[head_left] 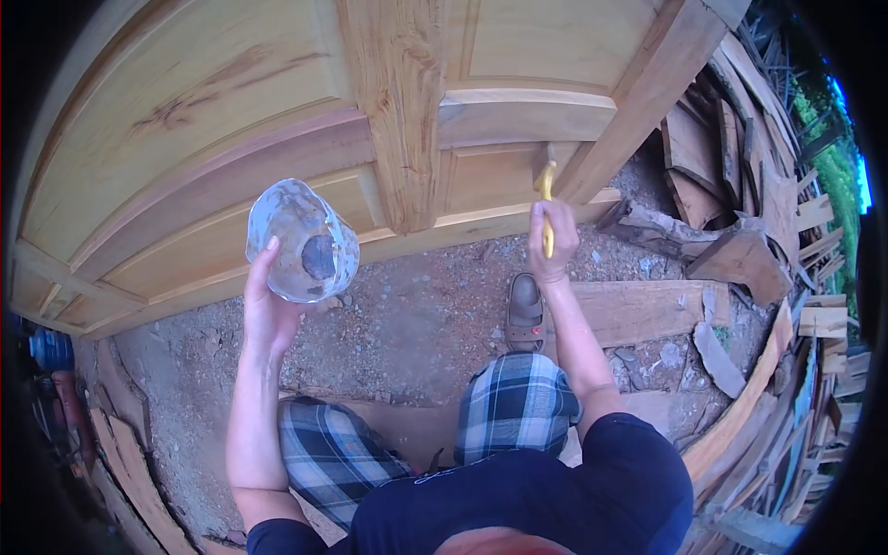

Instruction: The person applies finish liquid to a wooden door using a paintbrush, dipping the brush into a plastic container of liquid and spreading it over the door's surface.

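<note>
My left hand (270, 298) is wrapped round a whitish, stained plastic container (303, 242), tilted so its inside shows, with a dark patch at the bottom. In my right hand (552, 242) is a paintbrush with a yellow handle (548, 185), held upright in a closed grip. Its bristle end (548, 154) overlaps a lower panel of the wooden door (407, 111) in this view. The door has raised panels and a thick middle stile, and it stands in front of me. Dark streaks mark its upper left panel (222, 88).
Wood offcuts (703, 157) lie heaped at the right, with more planks (777, 407) stacked below them. A board (638, 313) lies on the gravelly ground (407, 296) beside my shoe (525, 310). Wood strips (139, 462) and a blue container (51, 350) are at the left.
</note>
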The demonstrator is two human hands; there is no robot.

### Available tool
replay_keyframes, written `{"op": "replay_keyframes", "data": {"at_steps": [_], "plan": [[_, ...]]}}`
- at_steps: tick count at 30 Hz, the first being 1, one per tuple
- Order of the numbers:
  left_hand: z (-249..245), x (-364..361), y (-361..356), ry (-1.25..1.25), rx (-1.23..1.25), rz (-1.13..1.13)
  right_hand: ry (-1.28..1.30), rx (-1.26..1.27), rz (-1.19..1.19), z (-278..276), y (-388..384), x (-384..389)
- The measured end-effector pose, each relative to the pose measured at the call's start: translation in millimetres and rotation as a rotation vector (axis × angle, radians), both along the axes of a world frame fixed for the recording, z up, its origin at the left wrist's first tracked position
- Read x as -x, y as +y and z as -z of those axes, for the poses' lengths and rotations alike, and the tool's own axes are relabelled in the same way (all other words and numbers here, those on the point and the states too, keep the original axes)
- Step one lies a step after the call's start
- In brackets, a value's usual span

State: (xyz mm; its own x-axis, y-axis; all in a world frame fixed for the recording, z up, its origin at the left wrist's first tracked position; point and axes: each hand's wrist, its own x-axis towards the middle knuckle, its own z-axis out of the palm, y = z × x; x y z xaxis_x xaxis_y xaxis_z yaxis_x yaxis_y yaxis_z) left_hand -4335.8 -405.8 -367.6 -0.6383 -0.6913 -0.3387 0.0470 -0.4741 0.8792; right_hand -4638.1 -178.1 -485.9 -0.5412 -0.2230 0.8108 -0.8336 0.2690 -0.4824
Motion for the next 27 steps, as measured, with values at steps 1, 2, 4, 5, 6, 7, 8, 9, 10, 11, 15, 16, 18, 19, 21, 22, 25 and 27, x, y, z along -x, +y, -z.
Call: {"op": "replay_keyframes", "data": {"at_steps": [1, 2, 4, 5, 6, 7, 8, 9, 10, 11, 15, 16, 18, 19, 21, 22, 25, 27], "plan": [[-1, 2, 1, -0.006, -0.003, 0.011, -0.057, 0.033, -0.128, 11, -16, -21], [-2, 3, 2, -0.013, -0.007, 0.022, 0.026, 0.018, -0.243, 16, -28, -39], [-1, 3, 4, -0.035, -0.009, 0.021, 0.049, -0.128, -0.522, 35, -37, -61], [-1, 3, 5, -0.042, -0.008, 0.018, -0.020, -0.114, -0.506, 49, -36, -64], [-1, 1, 6, -0.050, -0.008, 0.017, -0.086, -0.100, -0.489, 64, -35, -68], [-2, 0, 6, -0.055, 0.000, 0.010, -0.088, -0.095, -0.493, 78, -30, -64], [-3, -2, 6, -0.060, 0.008, 0.002, -0.295, -0.100, -0.477, 90, -20, -58], [-5, -4, 6, -0.065, 0.008, -0.001, -0.505, -0.108, -0.455, 89, -13, -56], [-6, -5, 6, -0.062, 0.007, -0.003, -0.505, -0.107, -0.454, 89, -11, -54], [-7, -7, 5, -0.062, 0.001, -0.001, -0.542, -0.122, -0.423, 90, -6, -53], [-1, -8, 0, -0.086, 0.013, -0.002, -0.453, 0.016, -0.460, 32, -17, -59], [0, -7, 1, -0.088, 0.007, 0.004, -0.338, 0.123, -0.500, 24, -23, -61], [1, -3, 3, -0.104, 0.010, -0.011, -0.354, 0.102, -0.487, 42, -32, -57], [1, -3, 4, -0.099, 0.014, -0.012, -0.372, 0.086, -0.480, 56, -36, -55], [-1, -3, 6, -0.119, 0.022, 0.012, -0.404, 0.029, -0.503, 84, -29, -60], [-2, -3, 5, -0.116, 0.025, 0.009, -0.445, -0.035, -0.519, 98, -24, -59], [0, -6, 3, -0.102, 0.013, 0.021, -0.602, -0.098, -0.523, 123, -2, -43], [0, -8, 1, -0.119, 0.043, -0.003, -0.692, -0.091, -0.406, 124, 16, -20]]}}
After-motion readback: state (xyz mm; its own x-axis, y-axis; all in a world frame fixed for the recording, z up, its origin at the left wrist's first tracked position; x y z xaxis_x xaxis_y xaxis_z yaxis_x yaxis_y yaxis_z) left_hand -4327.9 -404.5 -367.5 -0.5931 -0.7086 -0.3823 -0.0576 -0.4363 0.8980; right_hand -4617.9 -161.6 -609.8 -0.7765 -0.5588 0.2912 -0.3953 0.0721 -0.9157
